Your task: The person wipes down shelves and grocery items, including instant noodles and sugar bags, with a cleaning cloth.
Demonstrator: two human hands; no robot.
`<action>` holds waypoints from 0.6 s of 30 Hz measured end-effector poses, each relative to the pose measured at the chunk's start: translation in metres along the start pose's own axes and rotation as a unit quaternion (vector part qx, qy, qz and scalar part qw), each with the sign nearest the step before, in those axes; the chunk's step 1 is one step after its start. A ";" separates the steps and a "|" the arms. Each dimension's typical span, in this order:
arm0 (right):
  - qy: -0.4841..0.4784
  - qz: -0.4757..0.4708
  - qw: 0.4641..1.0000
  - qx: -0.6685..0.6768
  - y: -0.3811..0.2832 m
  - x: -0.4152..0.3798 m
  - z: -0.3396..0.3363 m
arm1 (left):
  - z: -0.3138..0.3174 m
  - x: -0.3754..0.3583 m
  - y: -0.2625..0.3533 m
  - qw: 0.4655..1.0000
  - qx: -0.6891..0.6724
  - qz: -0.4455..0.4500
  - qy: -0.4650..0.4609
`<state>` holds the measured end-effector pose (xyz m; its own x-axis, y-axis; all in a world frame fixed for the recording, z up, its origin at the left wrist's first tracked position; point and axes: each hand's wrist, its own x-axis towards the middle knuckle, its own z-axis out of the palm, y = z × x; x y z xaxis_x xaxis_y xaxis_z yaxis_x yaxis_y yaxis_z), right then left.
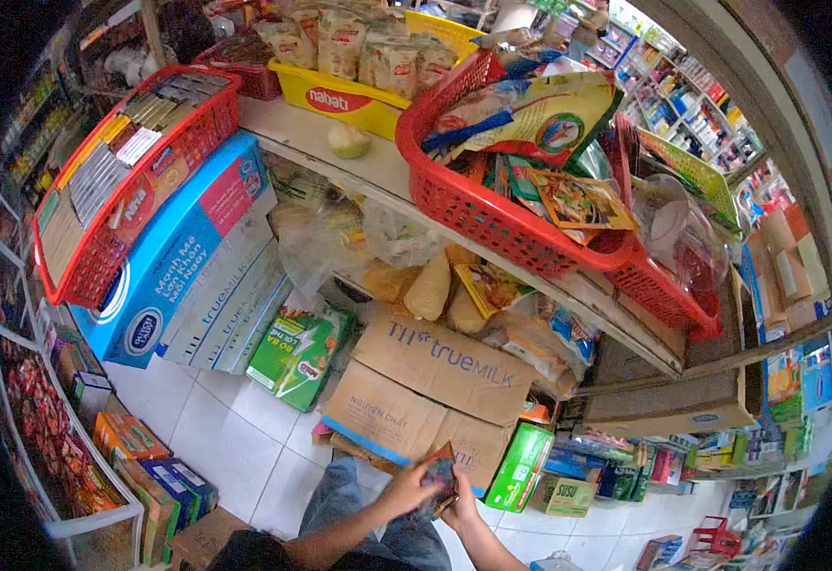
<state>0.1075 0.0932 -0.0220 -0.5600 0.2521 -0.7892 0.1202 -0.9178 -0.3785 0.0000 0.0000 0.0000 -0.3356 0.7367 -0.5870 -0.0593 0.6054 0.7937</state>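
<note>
Low in the head view, my left hand (410, 491) and my right hand (464, 497) meet above my lap. Between them is a small dark, shiny packet with a reddish-brown edge (447, 464); its print is too small to read. My right hand's fingers close around its right side. The left hand, a little blurred, grips it from the left. Just beyond the hands stands a brown TH true MILK carton (406, 385) with its flaps showing. A green box (519, 466) is close to the right of my right hand.
A shelf above holds a red basket of sachets (416, 171), a yellow Nabati tray (335, 103) and a pale green round fruit (347, 142). To the left, another red basket (102, 249) sits on blue-and-white milk cartons (183, 257). A green Milo pack (297, 357) rests on the tiled floor (235, 428).
</note>
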 end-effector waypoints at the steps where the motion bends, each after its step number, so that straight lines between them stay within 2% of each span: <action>1: -0.013 -0.006 0.999 0.028 -0.005 0.004 -0.002 | 0.009 -0.002 -0.003 0.998 -0.056 0.007 -0.018; 2: -0.027 -0.012 0.998 0.059 -0.008 0.008 -0.002 | 0.034 0.010 -0.035 0.981 -0.160 0.114 0.010; 3: -0.031 -0.006 0.997 0.065 -0.003 0.003 0.011 | 0.026 -0.004 -0.032 0.980 -0.157 0.120 0.013; 5: 0.000 -0.038 0.999 0.017 -0.009 -0.006 0.027 | 0.013 -0.006 -0.021 0.992 -0.057 0.090 0.061; 7: 0.021 -0.044 0.999 0.005 -0.004 -0.005 0.024 | 0.002 0.013 -0.028 0.980 -0.033 0.127 0.149; 8: 0.029 0.012 0.999 -0.009 -0.003 -0.009 0.021 | -0.001 0.028 -0.040 0.983 -0.003 0.061 0.171; 9: 0.035 0.067 0.997 -0.025 -0.004 -0.012 0.021 | -0.008 0.030 -0.030 0.973 0.080 0.041 0.214; 11: 0.035 0.034 0.999 0.006 -0.011 -0.007 0.028 | 0.001 0.026 -0.029 0.984 -0.121 0.105 0.078; 13: 0.016 0.029 0.998 0.055 -0.020 -0.005 0.021 | 0.038 0.005 -0.021 0.972 -0.215 0.091 0.004; 14: 0.017 0.033 0.998 0.059 -0.022 -0.006 0.018 | 0.043 0.007 -0.023 0.973 -0.195 0.121 0.022; 16: 0.025 -0.020 0.999 -0.038 -0.032 -0.003 0.018 | 0.035 0.012 -0.015 0.981 -0.157 0.112 0.033; 17: 0.026 -0.021 0.999 -0.040 -0.035 -0.003 0.019 | 0.032 0.016 -0.008 0.986 -0.124 0.104 0.042; 18: 0.039 -0.027 0.998 -0.046 -0.040 -0.006 0.026 | 0.017 0.011 0.013 0.988 -0.042 0.121 0.083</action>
<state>0.0852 0.1201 0.0106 -0.5031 0.3272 -0.7999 0.1679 -0.8709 -0.4619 0.0117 0.0209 0.0014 -0.4992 0.7930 -0.3491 -0.0330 0.3853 0.9222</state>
